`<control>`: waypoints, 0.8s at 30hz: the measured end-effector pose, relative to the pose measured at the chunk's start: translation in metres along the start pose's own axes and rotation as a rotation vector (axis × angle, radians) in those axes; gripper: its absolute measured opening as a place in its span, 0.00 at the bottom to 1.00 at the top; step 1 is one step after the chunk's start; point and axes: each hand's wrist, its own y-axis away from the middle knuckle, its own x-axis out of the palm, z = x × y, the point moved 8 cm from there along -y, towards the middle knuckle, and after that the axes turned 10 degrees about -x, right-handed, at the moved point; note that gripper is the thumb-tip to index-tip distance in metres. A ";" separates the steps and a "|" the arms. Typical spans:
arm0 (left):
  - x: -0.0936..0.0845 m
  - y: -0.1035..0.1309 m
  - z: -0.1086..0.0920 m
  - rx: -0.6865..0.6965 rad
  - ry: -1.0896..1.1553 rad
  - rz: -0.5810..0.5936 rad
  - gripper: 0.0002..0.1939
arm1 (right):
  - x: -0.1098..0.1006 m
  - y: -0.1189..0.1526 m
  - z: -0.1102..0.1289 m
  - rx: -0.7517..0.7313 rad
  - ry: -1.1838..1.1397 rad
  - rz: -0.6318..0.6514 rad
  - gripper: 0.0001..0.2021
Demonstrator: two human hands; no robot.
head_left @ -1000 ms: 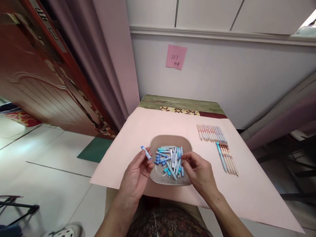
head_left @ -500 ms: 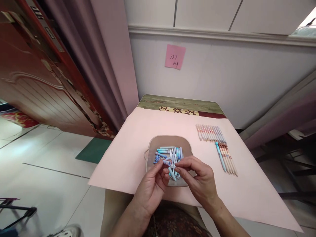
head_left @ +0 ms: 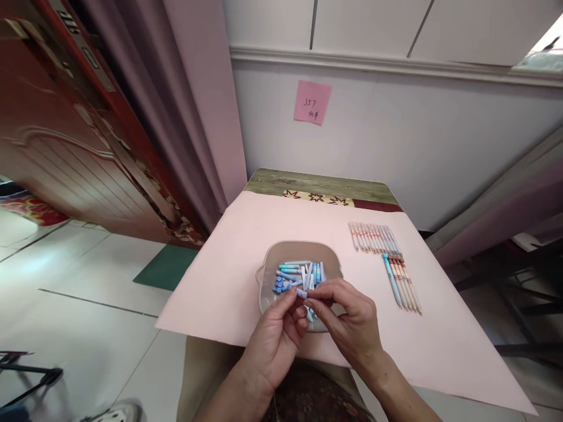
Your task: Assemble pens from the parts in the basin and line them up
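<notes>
My left hand (head_left: 275,337) pinches a short lavender-blue pen barrel (head_left: 301,293) between thumb and fingers. My right hand (head_left: 354,313) closes thumb and forefinger at the barrel's right end; whatever small piece sits in that pinch is hidden. Both hands are above the near side of a translucent plastic box (head_left: 269,258). Inside it lie loose pen parts (head_left: 290,271): blue and pale barrels, white tubes and dark blue small pieces (head_left: 279,286).
On the pink-covered table (head_left: 220,275), a row of whole pens (head_left: 373,238) lies at the right. Below it are several brown-topped pens (head_left: 407,287) beside a light blue pen (head_left: 393,281). A pink note (head_left: 312,102) is stuck on the wall.
My right hand has moved slightly left and its fingertips now meet the end of the barrel. The barrel's open end, visible before, is now covered by those fingers.
</notes>
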 end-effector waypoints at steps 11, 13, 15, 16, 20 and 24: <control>0.003 0.008 -0.039 0.073 0.136 -0.017 0.07 | -0.016 -0.007 -0.051 0.417 -0.190 -0.046 0.12; 0.002 0.009 -0.043 0.062 0.153 -0.039 0.07 | -0.017 -0.006 -0.056 0.391 -0.044 0.026 0.10; 0.002 0.008 -0.041 0.030 0.149 -0.035 0.07 | -0.011 -0.002 -0.057 0.338 0.120 0.134 0.07; 0.002 0.008 -0.040 0.021 0.151 -0.031 0.08 | -0.008 0.000 -0.057 0.310 0.189 0.181 0.06; -0.001 0.009 -0.045 0.074 0.155 -0.032 0.08 | 0.003 0.005 -0.055 0.268 0.277 0.249 0.06; 0.000 0.014 -0.053 0.122 0.148 -0.006 0.08 | 0.013 0.002 -0.053 0.241 0.348 0.361 0.05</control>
